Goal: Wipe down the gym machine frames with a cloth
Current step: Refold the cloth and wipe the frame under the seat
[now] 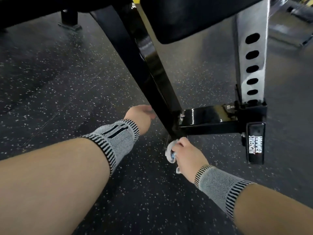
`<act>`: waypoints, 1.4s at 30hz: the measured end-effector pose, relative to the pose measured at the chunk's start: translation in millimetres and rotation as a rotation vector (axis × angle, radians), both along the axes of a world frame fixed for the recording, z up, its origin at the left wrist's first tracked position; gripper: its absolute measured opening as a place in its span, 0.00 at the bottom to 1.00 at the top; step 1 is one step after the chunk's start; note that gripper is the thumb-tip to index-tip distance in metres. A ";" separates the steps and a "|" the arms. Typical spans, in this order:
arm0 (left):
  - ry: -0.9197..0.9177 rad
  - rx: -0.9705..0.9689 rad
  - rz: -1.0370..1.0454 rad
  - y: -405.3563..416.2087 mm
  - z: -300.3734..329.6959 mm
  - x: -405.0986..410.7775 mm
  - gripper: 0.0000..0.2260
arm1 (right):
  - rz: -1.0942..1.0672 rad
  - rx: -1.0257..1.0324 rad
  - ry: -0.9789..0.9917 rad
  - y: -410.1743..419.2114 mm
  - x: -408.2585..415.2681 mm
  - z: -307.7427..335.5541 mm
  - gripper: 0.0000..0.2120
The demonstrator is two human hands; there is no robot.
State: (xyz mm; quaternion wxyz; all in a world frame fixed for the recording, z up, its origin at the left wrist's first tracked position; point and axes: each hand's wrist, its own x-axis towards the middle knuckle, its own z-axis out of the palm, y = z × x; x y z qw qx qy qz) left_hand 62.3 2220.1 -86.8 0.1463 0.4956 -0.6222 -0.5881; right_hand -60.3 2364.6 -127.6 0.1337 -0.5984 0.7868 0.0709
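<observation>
A speckled dark floor (50,73) fills the left of the frame. From the lower left the left forearm reaches up toward centre, a grey-and-black striped wrist sleeve (116,138) around it. The left hand (140,116) sits at centre, against the left side of the black frame bar (152,68); its fingers go behind the bar, so whether they grip it cannot be told. The bar slants from top centre down to a joint just below centre. There, the right hand (184,155) holds a bunched white cloth (171,151), fingers curled round it, pressing it to the bar's lower end. A second striped sleeve (218,185) wraps the right wrist at lower right. A cross bar (210,116) runs right from the joint to a foot cap (255,143) marked "HAMMER STRENGTH". Above it, at right, rises a slotted post (252,53). A black pad (186,17) hangs at top centre.
</observation>
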 end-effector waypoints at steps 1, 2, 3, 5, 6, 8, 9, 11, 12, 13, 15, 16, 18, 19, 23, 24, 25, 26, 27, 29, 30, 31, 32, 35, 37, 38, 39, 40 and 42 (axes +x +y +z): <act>-0.011 0.030 -0.026 3.8 -2.2 -3.3 0.22 | -0.075 -0.005 -0.044 8.0 -3.4 -6.4 0.18; -0.017 0.051 -0.034 6.1 -5.9 -5.7 0.23 | -0.166 -0.030 -0.092 13.2 -6.0 -10.1 0.13; -0.012 0.053 -0.022 7.3 -10.1 -7.3 0.23 | -0.262 -0.076 -0.136 15.2 -7.2 -12.6 0.09; 0.004 0.054 -0.004 7.3 -18.1 -9.5 0.23 | -0.427 -0.148 -0.203 13.0 -5.8 -19.3 0.04; -0.001 0.049 -0.012 6.6 -21.0 -10.7 0.23 | -0.491 -0.159 -0.232 9.5 -3.2 -23.9 0.03; -0.044 0.008 -0.025 6.2 -23.3 -14.1 0.20 | -0.603 -0.206 -0.294 -0.5 2.6 -31.7 0.03; -0.062 -0.011 -0.022 6.6 -23.3 -15.4 0.18 | -0.681 -0.256 -0.337 -7.5 3.9 -34.9 0.03; -0.082 -0.019 -0.025 7.6 -23.5 -17.0 0.17 | -0.910 -0.383 -0.459 -24.0 2.8 -37.6 0.03; -0.088 -0.020 -0.031 8.2 -23.7 -17.8 0.17 | -1.024 -0.444 -0.506 -32.7 1.5 -40.4 0.04; -0.088 -0.019 -0.036 8.8 -23.9 -18.4 0.17 | -1.110 -0.486 -0.546 -39.6 0.1 -40.6 0.06; -0.086 -0.015 -0.038 9.4 -23.5 -18.9 0.18 | -1.192 -0.551 -0.726 -51.5 2.2 -42.1 0.11; -0.095 -0.019 -0.041 9.3 -23.9 -18.4 0.18 | -1.194 -0.561 -0.847 -57.7 6.4 -41.1 0.13; -0.125 -0.035 -0.046 10.1 -24.6 -15.3 0.19 | -1.157 -0.602 -0.939 -69.1 17.3 -34.3 0.09; -0.134 -0.044 -0.040 9.6 -25.5 -13.3 0.19 | -1.159 -0.654 -0.931 -74.4 23.4 -26.9 0.06; -0.186 -0.062 0.093 1.3 -15.4 -1.6 0.16 | -1.090 -0.780 -1.001 -87.5 45.4 14.7 0.04; -0.182 -0.043 0.134 -1.4 -9.8 2.2 0.14 | -1.063 -0.797 -1.033 -89.7 49.4 25.1 0.04; -0.164 -0.033 0.160 -4.9 -5.4 5.1 0.14 | -1.046 -0.821 -1.079 -91.9 53.5 35.6 0.04; -0.137 -0.023 0.165 -8.4 -1.2 7.8 0.14 | -1.024 -0.849 -1.133 -94.4 57.3 45.6 0.04; -0.108 -0.010 0.168 -11.5 2.6 10.8 0.15 | -1.005 -0.877 -1.184 -96.8 62.3 55.8 0.04; 0.002 0.026 0.235 -16.0 10.8 16.6 0.15 | -0.958 -0.925 -1.269 -103.1 72.7 72.7 0.04; 0.084 0.043 0.305 -18.6 16.8 19.1 0.13 | -0.934 -0.946 -1.295 -107.1 77.2 80.1 0.04; 0.159 0.024 0.389 -22.2 22.2 21.2 0.11 | -0.908 -0.963 -1.316 -111.6 81.9 88.1 0.05; 0.213 -0.027 0.464 -26.1 29.3 23.9 0.10 | -0.872 -0.983 -1.338 -116.7 86.1 95.8 0.06; 0.316 -0.146 0.600 -36.1 50.1 31.9 0.07 | -0.769 -1.035 -1.396 -131.4 99.4 118.1 0.08; 0.387 -0.135 0.631 -41.4 59.9 36.1 0.08 | -0.733 -1.060 -1.368 -139.9 105.5 126.7 0.08; 0.404 -0.128 0.644 -42.9 63.5 38.2 0.08 | -0.716 -1.066 -1.344 -143.8 107.4 129.5 0.07; 0.400 -0.132 0.654 -43.2 67.0 41.3 0.09 | -0.701 -1.059 -1.319 -147.4 109.4 131.6 0.06; 0.389 -0.136 0.661 -42.8 70.0 45.1 0.08 | -0.678 -1.033 -1.281 -151.2 110.9 131.9 0.04; 0.382 -0.108 0.686 -41.3 72.3 56.0 0.07 | -0.620 -0.937 -1.155 -155.6 117.8 131.4 0.04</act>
